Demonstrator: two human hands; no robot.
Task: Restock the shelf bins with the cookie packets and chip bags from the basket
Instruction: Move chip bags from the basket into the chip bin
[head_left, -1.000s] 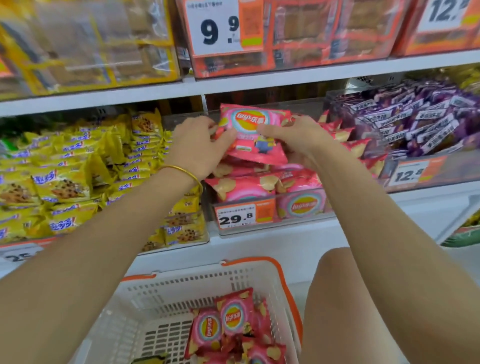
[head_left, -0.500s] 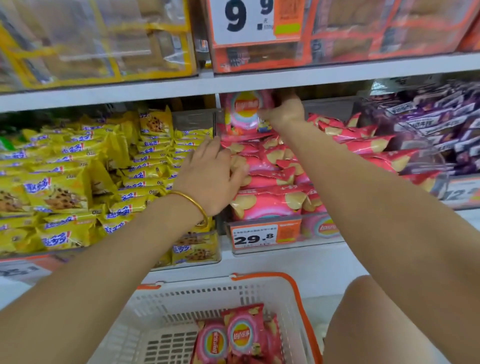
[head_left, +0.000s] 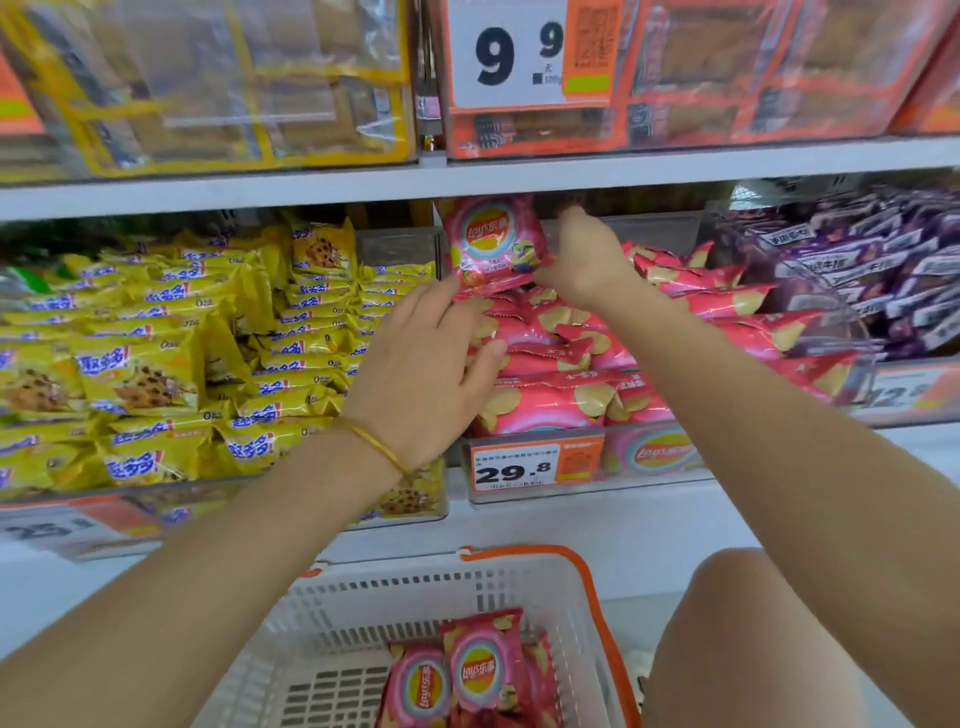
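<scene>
A pink chip bag (head_left: 491, 240) stands upright at the back of the clear middle bin (head_left: 644, 486), which is piled with pink chip bags (head_left: 550, 395). My right hand (head_left: 584, 257) holds that upright bag by its right edge. Over the pile in front, my left hand (head_left: 434, 366) lies with fingers spread, touching the bags. Below, a white basket with an orange rim (head_left: 587, 577) holds several more pink chip bags (head_left: 470, 675). Yellow cookie packets (head_left: 171, 358) fill the bin on the left.
Purple packets (head_left: 878, 270) fill the bin on the right. The shelf above (head_left: 311, 182) carries clear boxes and a 9.9 price card (head_left: 511, 52), leaving little headroom over the chip pile. My bare knee (head_left: 753, 649) is beside the basket on the right.
My right hand carried the pink bag up and back and now stands it at the rear of the bin. My left hand let go of it and dropped onto the pile.
</scene>
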